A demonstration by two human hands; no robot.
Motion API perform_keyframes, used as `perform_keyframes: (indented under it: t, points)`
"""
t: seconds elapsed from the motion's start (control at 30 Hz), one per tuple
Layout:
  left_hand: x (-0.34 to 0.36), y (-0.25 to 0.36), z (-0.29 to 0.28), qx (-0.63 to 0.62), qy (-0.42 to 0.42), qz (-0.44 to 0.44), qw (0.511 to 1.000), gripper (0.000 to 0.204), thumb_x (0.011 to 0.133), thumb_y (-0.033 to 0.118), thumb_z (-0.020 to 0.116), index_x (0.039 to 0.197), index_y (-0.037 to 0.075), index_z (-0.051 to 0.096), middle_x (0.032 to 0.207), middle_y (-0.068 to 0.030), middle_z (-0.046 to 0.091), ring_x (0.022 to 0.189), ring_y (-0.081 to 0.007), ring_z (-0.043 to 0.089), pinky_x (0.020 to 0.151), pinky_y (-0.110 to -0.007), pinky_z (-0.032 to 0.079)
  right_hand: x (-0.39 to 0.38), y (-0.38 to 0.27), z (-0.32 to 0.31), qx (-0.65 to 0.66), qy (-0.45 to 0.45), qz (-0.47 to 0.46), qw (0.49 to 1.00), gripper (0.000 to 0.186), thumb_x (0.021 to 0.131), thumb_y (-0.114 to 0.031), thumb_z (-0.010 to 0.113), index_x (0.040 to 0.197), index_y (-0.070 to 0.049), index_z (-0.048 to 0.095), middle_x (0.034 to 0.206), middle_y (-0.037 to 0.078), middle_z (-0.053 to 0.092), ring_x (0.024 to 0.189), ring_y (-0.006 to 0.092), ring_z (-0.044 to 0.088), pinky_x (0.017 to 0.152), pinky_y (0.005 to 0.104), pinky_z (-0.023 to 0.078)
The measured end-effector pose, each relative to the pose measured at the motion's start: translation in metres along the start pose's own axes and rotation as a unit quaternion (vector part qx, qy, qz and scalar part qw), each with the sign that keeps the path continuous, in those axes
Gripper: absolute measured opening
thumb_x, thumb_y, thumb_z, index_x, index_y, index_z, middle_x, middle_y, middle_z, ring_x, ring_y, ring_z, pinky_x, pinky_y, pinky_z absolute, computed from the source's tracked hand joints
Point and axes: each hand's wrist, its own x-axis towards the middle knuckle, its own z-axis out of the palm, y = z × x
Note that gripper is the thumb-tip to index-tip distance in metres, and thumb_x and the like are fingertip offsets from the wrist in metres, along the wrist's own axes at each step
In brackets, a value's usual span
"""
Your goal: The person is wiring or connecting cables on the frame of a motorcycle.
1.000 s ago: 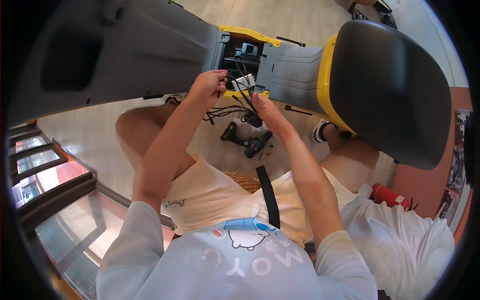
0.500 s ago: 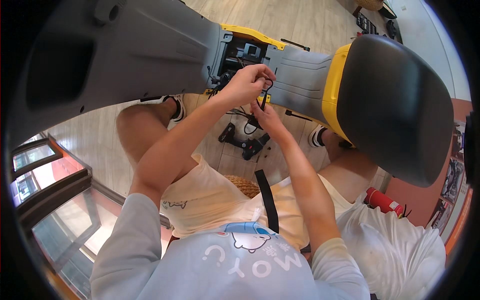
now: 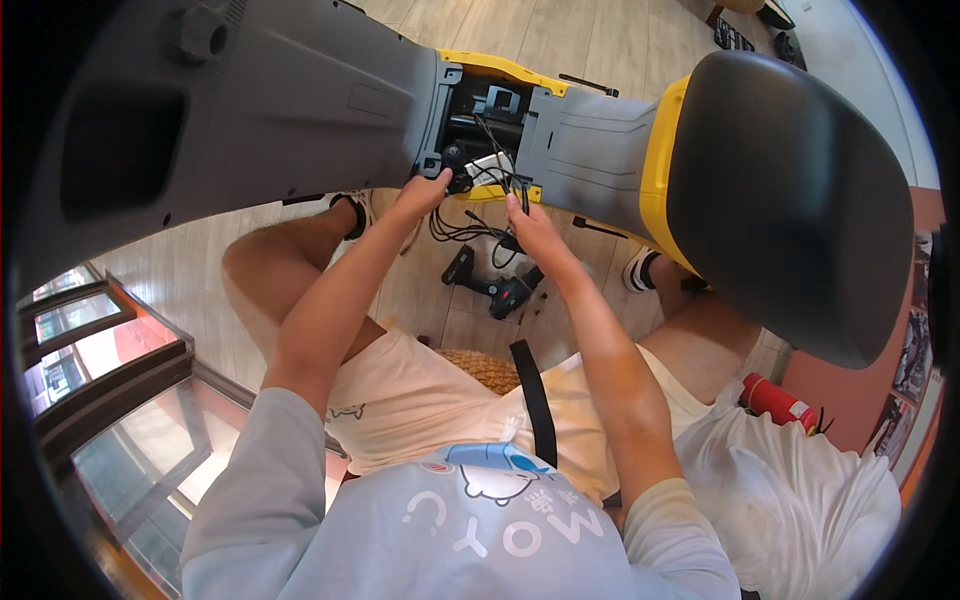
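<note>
A scooter's grey footboard (image 3: 595,140) spans the view in front of me, with an open compartment (image 3: 483,133) cut into it. Loose black cables (image 3: 455,232) spill over the compartment's near yellow edge, and a white piece (image 3: 487,170) lies among them. My right hand (image 3: 536,228) is closed on a black cable just outside that edge. At the compartment's left corner, my left hand (image 3: 425,195) presses its thumb against a dark round part (image 3: 457,172); its other fingers are hidden, so what it grips is unclear.
On the floor below the cables lies a black cordless drill (image 3: 495,285). The scooter's black seat (image 3: 790,210) rises at the right and its grey front panel (image 3: 290,110) at the left. A red fire extinguisher (image 3: 777,402) is at the lower right. Glass-fronted frames (image 3: 135,450) stand at the left.
My left hand has left the cable loop by my right hand and moved left and down to the compartment's corner. The white piece shows now. My right hand has stayed nearly in place.
</note>
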Motion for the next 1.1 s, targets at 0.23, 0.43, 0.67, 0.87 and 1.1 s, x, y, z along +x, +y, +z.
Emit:
perform_keyframes:
  t: [0.23, 0.43, 0.67, 0.87, 1.1]
  points:
    - [-0.033, 0.019, 0.011, -0.098, -0.169, -0.08, 0.977, 0.075, 0.073, 0.086, 0.048, 0.075, 0.012, 0.062, 0.065, 0.0, 0.053, 0.059, -0.0138, 0.047, 0.056, -0.029, 0.034, -0.003, 0.001, -0.01, -0.017, 0.012, -0.008, 1.0, 0.036, 0.101, -0.036, 0.046, 0.079, -0.008, 0.05, 0.071, -0.005, 0.042, 0.067, 0.01, 0.038, 0.061, 0.0287, 0.034]
    - [-0.027, -0.001, 0.014, -0.174, -0.216, -0.149, 0.949, 0.048, 0.07, 0.064, 0.076, 0.074, 0.018, 0.062, 0.065, 0.0049, 0.05, 0.058, -0.0087, 0.042, 0.054, -0.024, 0.029, -0.002, 0.002, -0.009, -0.02, 0.008, 0.005, 1.0, 0.036, 0.102, -0.037, 0.044, 0.078, -0.011, 0.05, 0.067, -0.005, 0.041, 0.062, 0.0073, 0.038, 0.058, 0.0238, 0.032]
    - [-0.041, 0.053, 0.014, -0.385, 0.196, 0.094, 0.897, 0.028, 0.08, 0.029, 0.08, 0.087, 0.009, 0.062, 0.076, -0.0011, 0.06, 0.07, -0.009, 0.055, 0.058, -0.026, 0.042, -0.006, 0.005, -0.018, -0.015, 0.001, 0.028, 1.0, 0.029, 0.101, -0.033, 0.048, 0.091, -0.009, 0.061, 0.069, -0.007, 0.041, 0.063, 0.0058, 0.037, 0.057, 0.0238, 0.031]
    - [-0.052, 0.118, 0.028, -0.65, 0.195, 0.082, 0.73, 0.032, 0.085, 0.028, 0.076, 0.1, 0.008, 0.055, 0.08, -0.0029, 0.06, 0.069, -0.0114, 0.057, 0.052, -0.027, 0.045, -0.008, 0.002, -0.004, -0.013, -0.03, 0.024, 0.999, 0.032, 0.099, -0.033, 0.05, 0.087, -0.005, 0.057, 0.077, -0.004, 0.05, 0.074, 0.009, 0.043, 0.067, 0.0291, 0.039]
    - [-0.015, 0.133, 0.049, -0.608, 0.185, 0.113, 0.763, 0.029, 0.084, 0.024, 0.076, 0.096, 0.009, 0.054, 0.08, -0.0008, 0.058, 0.062, -0.011, 0.055, 0.048, -0.027, 0.044, -0.011, -0.012, 0.0, -0.035, -0.025, 0.007, 0.999, 0.035, 0.094, -0.037, 0.058, 0.085, -0.003, 0.057, 0.07, -0.005, 0.049, 0.065, 0.0092, 0.043, 0.06, 0.0292, 0.039]
